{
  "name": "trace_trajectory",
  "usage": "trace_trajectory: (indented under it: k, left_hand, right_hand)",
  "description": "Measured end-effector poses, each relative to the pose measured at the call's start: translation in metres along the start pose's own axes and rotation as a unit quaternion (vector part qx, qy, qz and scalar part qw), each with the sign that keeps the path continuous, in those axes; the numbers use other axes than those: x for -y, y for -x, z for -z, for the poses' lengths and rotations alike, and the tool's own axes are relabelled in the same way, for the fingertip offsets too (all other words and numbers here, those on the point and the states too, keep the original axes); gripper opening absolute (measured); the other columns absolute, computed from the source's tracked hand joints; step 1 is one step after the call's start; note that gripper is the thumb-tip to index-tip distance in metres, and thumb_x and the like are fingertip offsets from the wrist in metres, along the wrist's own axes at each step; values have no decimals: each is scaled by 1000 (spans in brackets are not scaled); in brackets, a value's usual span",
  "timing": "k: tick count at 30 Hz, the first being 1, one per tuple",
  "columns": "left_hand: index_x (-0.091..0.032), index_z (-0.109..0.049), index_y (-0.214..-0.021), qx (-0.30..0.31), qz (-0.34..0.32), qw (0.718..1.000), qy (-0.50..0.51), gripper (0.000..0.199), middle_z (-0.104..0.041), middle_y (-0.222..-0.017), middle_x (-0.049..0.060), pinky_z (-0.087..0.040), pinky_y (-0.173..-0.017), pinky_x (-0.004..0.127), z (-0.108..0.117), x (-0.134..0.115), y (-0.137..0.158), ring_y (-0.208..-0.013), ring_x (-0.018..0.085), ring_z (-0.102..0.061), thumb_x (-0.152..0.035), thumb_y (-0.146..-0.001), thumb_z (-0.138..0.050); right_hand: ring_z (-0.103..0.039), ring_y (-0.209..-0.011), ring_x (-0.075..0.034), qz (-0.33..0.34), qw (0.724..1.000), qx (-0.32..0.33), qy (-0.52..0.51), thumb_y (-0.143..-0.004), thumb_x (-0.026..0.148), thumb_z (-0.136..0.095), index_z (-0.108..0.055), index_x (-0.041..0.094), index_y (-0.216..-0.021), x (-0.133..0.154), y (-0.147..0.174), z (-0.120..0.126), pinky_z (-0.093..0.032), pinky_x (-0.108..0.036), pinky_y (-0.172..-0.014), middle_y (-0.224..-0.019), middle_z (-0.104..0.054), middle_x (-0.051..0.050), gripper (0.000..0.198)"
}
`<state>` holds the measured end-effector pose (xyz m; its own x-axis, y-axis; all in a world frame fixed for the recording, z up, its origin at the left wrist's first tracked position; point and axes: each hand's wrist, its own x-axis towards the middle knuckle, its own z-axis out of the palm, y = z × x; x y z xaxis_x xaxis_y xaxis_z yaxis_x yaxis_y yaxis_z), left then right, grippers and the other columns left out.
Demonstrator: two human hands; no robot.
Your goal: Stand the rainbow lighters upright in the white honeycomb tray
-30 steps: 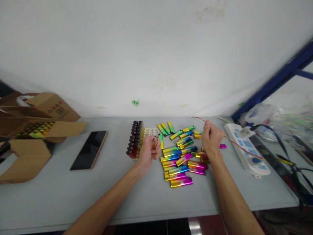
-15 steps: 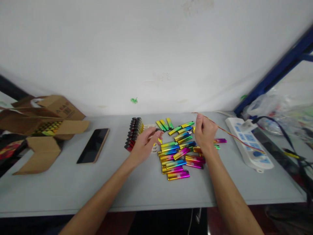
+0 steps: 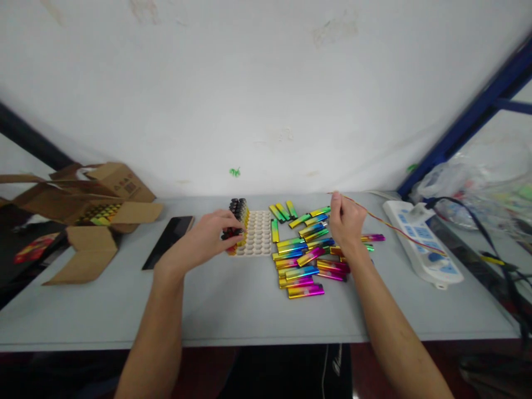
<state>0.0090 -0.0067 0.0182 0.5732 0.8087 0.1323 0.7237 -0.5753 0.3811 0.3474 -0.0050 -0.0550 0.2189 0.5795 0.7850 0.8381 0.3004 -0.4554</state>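
Observation:
Cigarette lighters with black tops (image 3: 238, 207) stand in rows at the left side of a white tray with round holes (image 3: 258, 235). My left hand (image 3: 203, 238) reaches over them from the left, its thumb and fingertips pinched at the black top of a lighter in the nearer rows. The hand covers part of these rows. My right hand (image 3: 348, 221) is closed in a fist, thumb upward, above the right edge of a pile of shiny multicoloured lighters (image 3: 301, 271); what it holds, if anything, is hidden. One green-yellow lighter (image 3: 275, 230) lies beside the tray's right edge.
A black phone (image 3: 168, 241) lies to the left. Behind it stands an open cardboard box (image 3: 135, 183) with more lighters inside. On the right are a white power strip (image 3: 424, 244), a thin red-yellow wire (image 3: 390, 226) passing by my right hand, and clear plastic bags (image 3: 453, 177).
My left hand has moved left, from the tray's right side to the standing lighters, uncovering the tray's holes and the lighter beside it. My right fist stays nearly in place. The view has shifted slightly.

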Motion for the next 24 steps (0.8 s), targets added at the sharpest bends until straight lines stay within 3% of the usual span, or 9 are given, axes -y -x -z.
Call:
trace_trajectory:
  k: [8, 17, 24]
  left_hand:
    - [-25, -83, -98, 22, -15, 1000, -4, 33, -65, -104, 7, -51, -98, 40, -5, 11, 2, -101, 25, -63, -52, -93, -63]
    - [-24, -84, -93, 21, -13, 1000, -8, 27, -62, -99, 6, -51, -91, 36, -14, 9, 0, -92, 23, -62, -46, -90, -70]
    - [-26, -83, -100, 8, -18, 999, -25, 25, -59, -101, 7, -51, -92, 37, -20, 16, -2, -95, 24, -60, -36, -92, -62]
  right_hand:
    - [-31, -52, -13, -29, 999, 2, 22, -109, 51, -29, -29, 26, -62, -2, -2, 4, -22, -34, -58, -53, -34, 4, 53]
    - [-35, -53, -13, -28, 999, -8, 34, -108, 47, -31, -30, 25, -63, -5, -4, 6, -23, -34, -60, -54, -36, 3, 51]
    - [-34, -52, -13, -41, 998, -1, 54, -109, 48, -31, -31, 25, -62, -11, -6, 9, -23, -34, -59, -53, -38, 2, 52]
